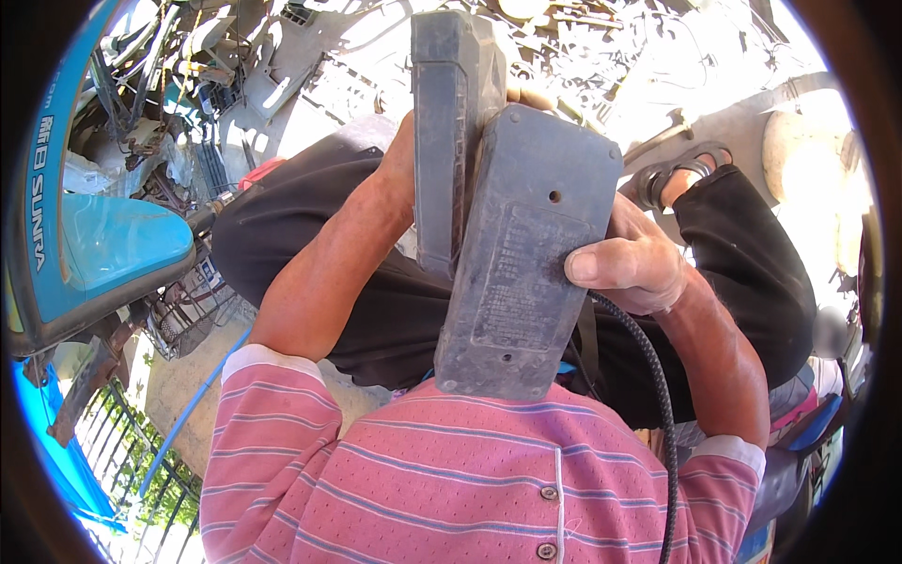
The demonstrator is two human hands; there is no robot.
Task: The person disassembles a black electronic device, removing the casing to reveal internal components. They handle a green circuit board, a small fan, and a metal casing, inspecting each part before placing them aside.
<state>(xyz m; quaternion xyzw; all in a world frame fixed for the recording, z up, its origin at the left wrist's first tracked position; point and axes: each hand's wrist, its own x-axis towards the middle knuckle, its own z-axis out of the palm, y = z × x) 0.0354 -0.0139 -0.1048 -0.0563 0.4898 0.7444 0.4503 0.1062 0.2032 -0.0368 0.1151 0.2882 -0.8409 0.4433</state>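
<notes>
Two dark grey, dusty plastic case pieces are held up side by side in front of my chest. The narrower left case piece (439,160) stands nearly upright, its ribbed side facing the other one. The wider right case piece (531,254) leans slightly and shows a flat back with small screw holes and a raised text panel. My right hand (634,258) grips it by the right edge, thumb pressed on the flat face, fingers behind. My left hand (405,150) is at the left piece, mostly hidden behind it. Fingertips show beyond the pieces' far edges; whose they are is unclear.
A hammer (662,133) lies ahead on the right, near my sandalled foot (691,169). Scrap metal parts (583,47) cover the ground ahead. A blue vehicle body panel (127,240) stands at left, beside a wire basket (197,305). A black braided cable (658,376) hangs along my right side.
</notes>
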